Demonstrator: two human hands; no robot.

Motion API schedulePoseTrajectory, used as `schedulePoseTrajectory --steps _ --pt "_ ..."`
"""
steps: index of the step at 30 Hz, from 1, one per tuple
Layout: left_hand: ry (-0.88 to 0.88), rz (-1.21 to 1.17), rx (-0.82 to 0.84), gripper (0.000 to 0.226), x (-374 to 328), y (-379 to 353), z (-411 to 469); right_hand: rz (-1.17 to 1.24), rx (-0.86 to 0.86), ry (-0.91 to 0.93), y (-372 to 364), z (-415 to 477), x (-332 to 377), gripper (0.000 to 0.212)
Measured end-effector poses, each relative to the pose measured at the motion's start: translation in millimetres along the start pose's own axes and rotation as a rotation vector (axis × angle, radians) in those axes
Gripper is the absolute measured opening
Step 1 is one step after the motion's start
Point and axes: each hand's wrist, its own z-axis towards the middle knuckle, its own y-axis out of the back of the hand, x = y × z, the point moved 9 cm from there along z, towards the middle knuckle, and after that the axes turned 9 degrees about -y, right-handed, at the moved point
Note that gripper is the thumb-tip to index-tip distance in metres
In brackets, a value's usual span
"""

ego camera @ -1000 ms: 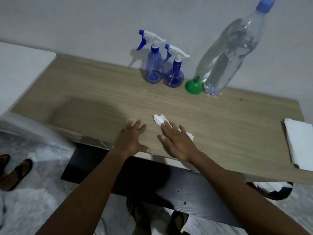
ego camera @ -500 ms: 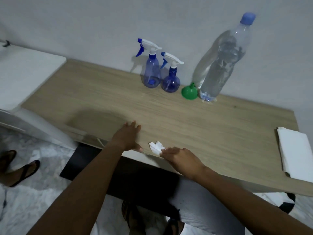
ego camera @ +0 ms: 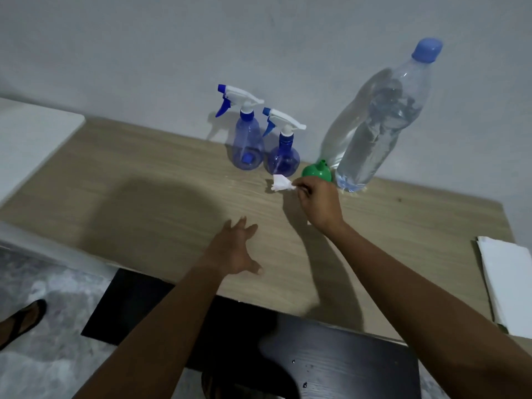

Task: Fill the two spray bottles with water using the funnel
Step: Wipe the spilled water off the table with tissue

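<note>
Pinches a crumpled tissue [ego camera: 280, 184] with the right hand [ego camera: 319, 205]; holds the left hand [ego camera: 233, 249] spread above the wooden table [ego camera: 144, 174].
Green funnel [ego camera: 316, 171] just behind the pinching fingers [ego camera: 302, 189], spray bottles [ego camera: 248, 145] just beyond the tissue: likely light, stiff, slick plastic, best gripped at the neck.

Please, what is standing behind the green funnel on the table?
The large water bottle stands just behind and right of the green funnel, near the wall. The right hand, pinching a white tissue, covers the funnel's front rim, so whether funnel and bottle touch cannot be seen.
</note>
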Motion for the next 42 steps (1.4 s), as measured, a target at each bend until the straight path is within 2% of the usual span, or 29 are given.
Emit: schedulePoseTrajectory --steps 3,8,10,13,15,18,20,23,27,30,34,36,40,42 --pt "0.005 0.073 0.063 0.121 2.1 -6.1 6.3 -0.109 0.006 0.032 -24.3 14.8 3.3 0.015" --pt "0.006 0.048 0.037 0.123 5.2 -6.5 9.7 -0.24 0.077 0.061 -77.4 7.1 -4.9 0.02" --pt "0.012 0.05 0.039 0.123 4.9 -7.0 10.8 -0.269 0.122 0.117 -84.9 1.6 -0.9 0.027" --pt "0.022 0.034 0.046 0.123 4.5 -6.4 10.2 -0.331 0.292 0.242 -90.9 -8.2 -5.2 0.045" --pt "0.033 0.027 0.049 0.124 5.1 -6.1 9.0 -0.352 0.35 0.297 -86.9 -10.4 -14.3 0.049" --pt "0.044 0.006 0.05 0.126 5.8 -7.6 8.9 -0.414 0.298 0.37 -72.7 -21.1 -22.4 0.047" --pt "0.054 0.002 0.056 0.127 6.2 -9.1 9.3 -0.44 0.177 0.373 -56.3 -31.6 -23.1 0.038" --pt "0.073 0.022 0.037 0.124 -1.9 -11.2 10.3 -0.324 -0.004 0.23 -25.5 -39.4 -34.4 0.014" --pt "-0.041 0.003 -0.083 0.11 -42.8 -12.6 16.3 -0.254 -0.033 0.089 3.3 -35.0 -51.6 0.019" --pt "-0.104 0.024 -0.061 0.111 -69.6 -26.9 22.8 -0.154 -0.159 0.077 42.0 -26.3 -56.7 0.028" --pt "-0.098 0.091 0.043 0.119 -75.4 -42.3 27.4 -0.305 -0.033 0.044 31.4 -21.1 -94.4 0.023" --pt "-0.094 0.098 0.058 0.12 -74.8 -43.0 29.4 -0.305 -0.002 0.064 26.7 -27.6 -104.4 0.02" --pt "-0.088 0.077 0.067 0.121 -76.3 -42.9 30.5 -0.318 0.055 0.109 21.0 -43.7 -92.3 0.017" --pt "-0.093 0.061 0.057 0.121 -77.2 -43.3 29.7 -0.323 0.101 0.15 11.4 -59.4 -83.6 0.022"
